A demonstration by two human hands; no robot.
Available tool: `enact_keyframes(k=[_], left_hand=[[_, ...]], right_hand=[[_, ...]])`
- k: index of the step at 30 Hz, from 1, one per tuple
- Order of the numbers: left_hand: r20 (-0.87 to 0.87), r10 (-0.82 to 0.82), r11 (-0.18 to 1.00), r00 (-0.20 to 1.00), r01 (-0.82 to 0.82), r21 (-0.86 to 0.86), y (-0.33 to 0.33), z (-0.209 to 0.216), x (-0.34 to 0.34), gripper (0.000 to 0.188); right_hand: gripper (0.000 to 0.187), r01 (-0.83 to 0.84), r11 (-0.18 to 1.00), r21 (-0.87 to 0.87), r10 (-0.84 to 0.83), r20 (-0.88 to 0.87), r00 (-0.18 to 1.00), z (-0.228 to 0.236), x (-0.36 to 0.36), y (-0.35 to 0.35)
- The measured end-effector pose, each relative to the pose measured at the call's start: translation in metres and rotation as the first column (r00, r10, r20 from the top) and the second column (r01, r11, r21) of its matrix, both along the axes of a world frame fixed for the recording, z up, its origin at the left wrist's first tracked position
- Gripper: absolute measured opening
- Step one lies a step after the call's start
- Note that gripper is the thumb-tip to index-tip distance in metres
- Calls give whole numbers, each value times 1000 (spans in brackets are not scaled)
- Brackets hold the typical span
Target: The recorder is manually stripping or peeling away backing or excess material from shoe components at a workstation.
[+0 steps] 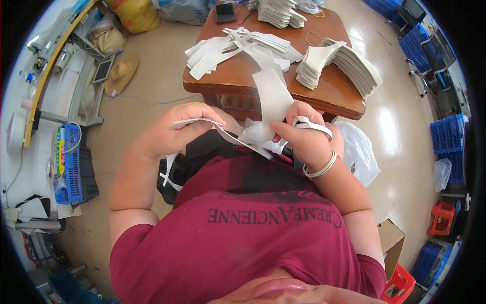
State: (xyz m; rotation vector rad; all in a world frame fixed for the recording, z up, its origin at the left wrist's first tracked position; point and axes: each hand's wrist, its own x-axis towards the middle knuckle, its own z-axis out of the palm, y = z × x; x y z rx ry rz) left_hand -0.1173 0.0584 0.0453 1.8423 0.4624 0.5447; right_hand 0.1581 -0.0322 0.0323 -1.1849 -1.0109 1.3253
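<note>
My left hand [187, 126] is closed, pinching the edge of a thin off-white cut piece [238, 143] that slants down across my lap. My right hand [306, 134] is closed too, thumb pressed on a wide, pale sheet piece [273, 93] that stands up toward the table. A narrow white strip [316, 125] loops over that hand's fingers. Between my hands, more white scraps lie on my lap, partly hidden. Just beyond, loose curved off-white pieces [217, 58] lie fanned on a brown wooden table [243, 81]. A neat stack of curved pieces [349, 63] stands to their right.
Another stack [278, 12] and a dark phone [225, 13] are at the table's far side. A white plastic bag [359, 152] sits by my right knee. Blue baskets [73, 164] stand at left, and a straw hat [121, 75] is on the floor. Red stools [441, 218] are at right.
</note>
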Motion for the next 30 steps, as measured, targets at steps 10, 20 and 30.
enact_keyframes(k=[10, 20, 30], left_hand=[[-311, 88, 970, 946, -153, -189, 71, 9, 30, 26], [-674, 278, 955, 684, -274, 115, 248, -79, 142, 37], [-2, 864, 247, 503, -421, 873, 275, -94, 122, 53]], right_hand=[[30, 131, 875, 466, -133, -29, 991, 3, 93, -37], [32, -124, 765, 632, 106, 66, 992, 12, 109, -39], [35, 22, 858, 513, -68, 70, 995, 16, 94, -23]])
